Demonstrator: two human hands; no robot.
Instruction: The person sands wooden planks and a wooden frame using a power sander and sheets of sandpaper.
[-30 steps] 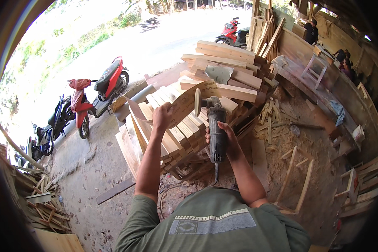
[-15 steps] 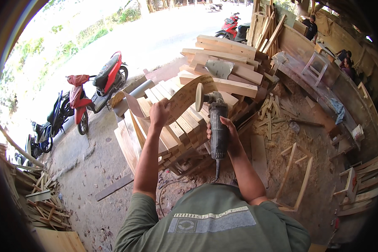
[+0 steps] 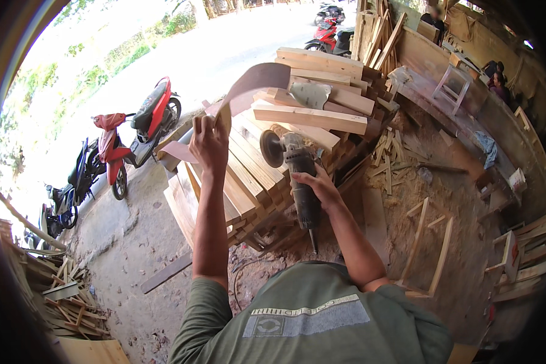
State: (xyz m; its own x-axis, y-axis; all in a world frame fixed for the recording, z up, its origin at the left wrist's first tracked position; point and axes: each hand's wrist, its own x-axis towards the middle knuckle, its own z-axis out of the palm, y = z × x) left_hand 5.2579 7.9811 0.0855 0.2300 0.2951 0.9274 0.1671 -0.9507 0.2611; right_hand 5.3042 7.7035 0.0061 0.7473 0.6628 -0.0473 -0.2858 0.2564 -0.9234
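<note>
Both hands grip: left hand (image 3: pixel 208 145) a curved wood piece (image 3: pixel 253 85), right hand (image 3: pixel 317 187) a grinder (image 3: pixel 297 170)

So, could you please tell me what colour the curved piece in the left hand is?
The curved wooden piece looks reddish brown, seen in the head view.

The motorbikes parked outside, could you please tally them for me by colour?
Red motorbikes: 3
Dark motorbikes: 2
Total: 5

Smooth curved wood piece (image 3: pixel 258 85); grey metal grinder (image 3: pixel 297 176).
</note>
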